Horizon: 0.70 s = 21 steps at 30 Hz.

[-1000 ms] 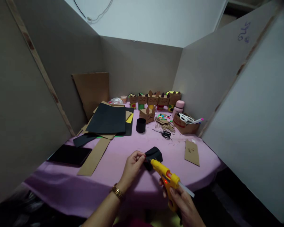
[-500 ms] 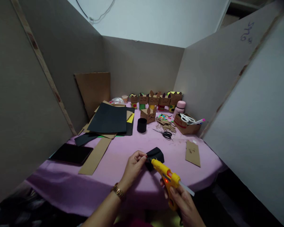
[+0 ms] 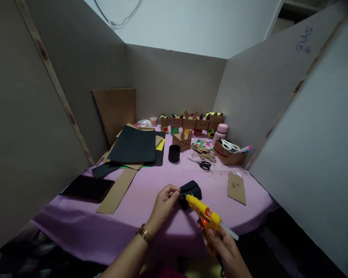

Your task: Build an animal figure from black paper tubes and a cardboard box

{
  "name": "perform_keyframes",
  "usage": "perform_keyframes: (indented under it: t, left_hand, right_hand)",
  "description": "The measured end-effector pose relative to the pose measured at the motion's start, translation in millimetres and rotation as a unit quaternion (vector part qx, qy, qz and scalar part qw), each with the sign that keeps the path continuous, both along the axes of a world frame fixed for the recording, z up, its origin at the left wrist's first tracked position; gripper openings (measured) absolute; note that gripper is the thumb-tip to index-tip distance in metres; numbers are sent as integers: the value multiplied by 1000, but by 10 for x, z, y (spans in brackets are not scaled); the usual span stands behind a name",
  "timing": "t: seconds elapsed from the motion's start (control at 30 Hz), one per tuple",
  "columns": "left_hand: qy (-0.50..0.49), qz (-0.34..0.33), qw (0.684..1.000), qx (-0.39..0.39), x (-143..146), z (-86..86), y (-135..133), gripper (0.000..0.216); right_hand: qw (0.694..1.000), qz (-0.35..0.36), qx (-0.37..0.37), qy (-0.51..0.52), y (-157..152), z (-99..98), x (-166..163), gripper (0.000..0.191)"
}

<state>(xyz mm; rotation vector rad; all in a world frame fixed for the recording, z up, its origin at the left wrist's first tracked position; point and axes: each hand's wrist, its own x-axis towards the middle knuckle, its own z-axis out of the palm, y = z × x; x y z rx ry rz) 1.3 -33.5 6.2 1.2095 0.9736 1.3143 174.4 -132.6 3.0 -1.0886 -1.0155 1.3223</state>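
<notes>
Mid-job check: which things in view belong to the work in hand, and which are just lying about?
In hand:
- yellow glue gun, held in the right hand
- black piece, pinched by the left hand

Apparently just lying about:
- dark-screened tablet
- pink bottle
- cardboard scraps
- black-handled scissors

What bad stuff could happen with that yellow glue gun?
A red light glows on the yellow glue gun in the right hand, so it may be hot. The left hand pinches the black piece close to its front end and could get burned. Glue might also drip onto the pink tablecloth.
</notes>
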Motion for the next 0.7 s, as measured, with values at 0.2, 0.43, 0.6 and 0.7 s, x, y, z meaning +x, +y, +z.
perform_keyframes:
  t: [0.2,0.43,0.6,0.7]
  left_hand:
    - [5,0,1000,2,-4,-3,0,18]
    - [8,-2,1000,6,-5,-9,3,18]
    - [9,1,1000,5,-6,-13,1,19]
    - [9,3,1000,1,-4,1,-6,19]
  right_hand:
    - [1000,3,2,-7,9,-14,3,41]
    - [1000,-9,-9,12,10,-14,-7,40]
    - [1000,-6,-16,-2,2,15,-8,43]
    - [1000,-14,-12,-8,1,25,-17,44]
